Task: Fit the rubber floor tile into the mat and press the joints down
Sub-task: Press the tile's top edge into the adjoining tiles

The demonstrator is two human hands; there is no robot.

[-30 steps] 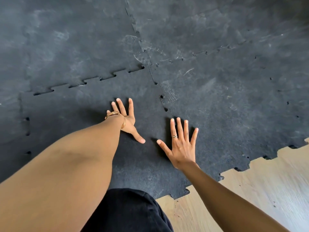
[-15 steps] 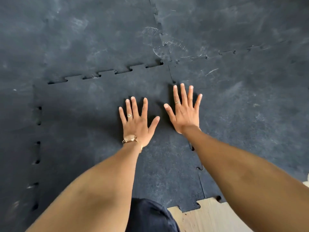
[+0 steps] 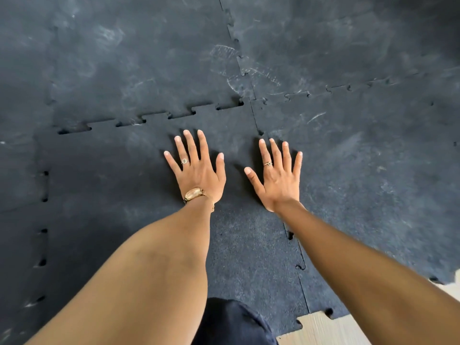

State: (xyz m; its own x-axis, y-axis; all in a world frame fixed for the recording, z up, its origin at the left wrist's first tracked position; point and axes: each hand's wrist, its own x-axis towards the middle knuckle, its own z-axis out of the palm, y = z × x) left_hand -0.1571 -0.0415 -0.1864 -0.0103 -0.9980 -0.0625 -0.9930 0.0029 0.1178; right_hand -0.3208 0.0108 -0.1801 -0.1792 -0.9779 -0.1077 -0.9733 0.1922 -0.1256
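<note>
A dark rubber floor tile (image 3: 119, 185) with jigsaw edges lies among the other tiles of the black mat (image 3: 361, 170). Both palms rest flat on it, fingers spread. My left hand (image 3: 199, 170), with a ring and a gold watch, sits on the tile's far middle. My right hand (image 3: 278, 175) lies beside it, over the right-hand joint (image 3: 300, 266). The far joint (image 3: 149, 118) shows dark gaps between its teeth, and the left joint (image 3: 44, 215) shows several open notches.
Pale wooden floor (image 3: 321, 329) shows at the bottom right, past the mat's toothed edge. My dark-clothed knee (image 3: 231, 322) is at the bottom centre. Scuffed mat tiles fill the rest of the view.
Both hands slid away from me toward the far right corner of the tile, and the left hand turned flat. Since half a second ago they stay about the same.
</note>
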